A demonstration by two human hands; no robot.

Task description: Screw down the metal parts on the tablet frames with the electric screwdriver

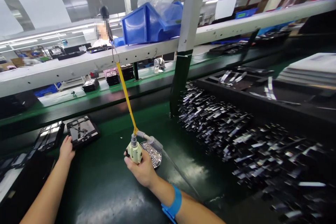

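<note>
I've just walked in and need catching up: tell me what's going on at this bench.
A person's right hand grips a stubby, pale-green corded tool with a yellow strap at its top. Their left hand is at the edge of a flat, black, rectangular unit; whether it grips is unclear. A round dish of small, shiny metal pieces sits just beyond the right hand, and a heap of black-and-silver strips lies to the right.

Smooth plastic tool (pixel 135 153), glossy tabletop (pixel 105 178)
</note>
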